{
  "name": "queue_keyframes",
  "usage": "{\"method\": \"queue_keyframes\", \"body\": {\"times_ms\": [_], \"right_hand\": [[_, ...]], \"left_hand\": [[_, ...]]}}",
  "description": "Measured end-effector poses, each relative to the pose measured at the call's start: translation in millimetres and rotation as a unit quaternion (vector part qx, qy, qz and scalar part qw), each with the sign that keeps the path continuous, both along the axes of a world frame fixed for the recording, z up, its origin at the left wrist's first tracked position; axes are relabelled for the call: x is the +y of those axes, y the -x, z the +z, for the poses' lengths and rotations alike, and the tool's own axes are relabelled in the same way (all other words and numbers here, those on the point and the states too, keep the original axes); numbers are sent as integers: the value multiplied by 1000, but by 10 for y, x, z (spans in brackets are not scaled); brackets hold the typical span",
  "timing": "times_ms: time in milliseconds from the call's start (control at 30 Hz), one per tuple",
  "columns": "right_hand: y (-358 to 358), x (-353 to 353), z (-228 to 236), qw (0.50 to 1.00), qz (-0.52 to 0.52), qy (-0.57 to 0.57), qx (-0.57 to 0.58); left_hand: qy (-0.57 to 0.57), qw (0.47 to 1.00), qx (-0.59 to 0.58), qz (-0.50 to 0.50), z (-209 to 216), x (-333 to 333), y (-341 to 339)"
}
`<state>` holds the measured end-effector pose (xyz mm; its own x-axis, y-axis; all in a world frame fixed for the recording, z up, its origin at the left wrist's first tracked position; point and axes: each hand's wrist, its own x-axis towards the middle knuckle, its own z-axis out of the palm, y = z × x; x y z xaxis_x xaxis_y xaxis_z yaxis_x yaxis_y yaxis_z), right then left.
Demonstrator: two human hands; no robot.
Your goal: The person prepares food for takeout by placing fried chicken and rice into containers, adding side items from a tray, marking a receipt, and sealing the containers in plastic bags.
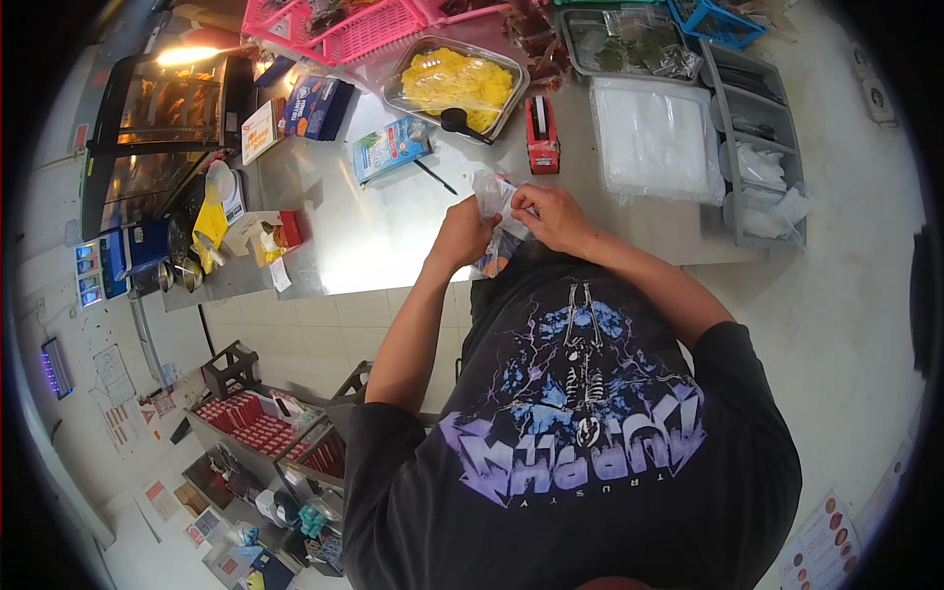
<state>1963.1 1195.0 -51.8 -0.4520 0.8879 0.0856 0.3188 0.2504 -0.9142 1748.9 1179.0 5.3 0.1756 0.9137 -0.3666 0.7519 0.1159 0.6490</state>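
Close to my body at the counter's front edge, both hands hold a small, partly clear plastic packet (489, 189) with a printed panel. My left hand (462, 234) is closed round its left side. On the other side my right hand (554, 218) pinches the upper part between thumb and fingers. The packet's lower end shows orange and dark blue below my hands; its contents cannot be made out. A black pen (435, 176) lies just beyond my left hand. Past my right hand stands a red and black tape dispenser (542, 136).
On the steel counter (334, 221) are a blue-and-white pouch (391, 149), a tray of yellow food (457, 84) with a black scoop (458, 122), and stacked white bags (654, 140). A grey divided bin (762, 147) sits right, a lit food warmer (162, 108) left, pink baskets (369, 34) behind.
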Motion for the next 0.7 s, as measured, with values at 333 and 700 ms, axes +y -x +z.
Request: {"method": "queue_keyframes", "body": {"times_ms": [333,700], "right_hand": [[146,104,8,826,67,557,52],[236,123,63,838,-12,539,85]], "left_hand": [[175,973,-84,123,-105,96,157],[236,918,-203,245,-250,-12,229]]}}
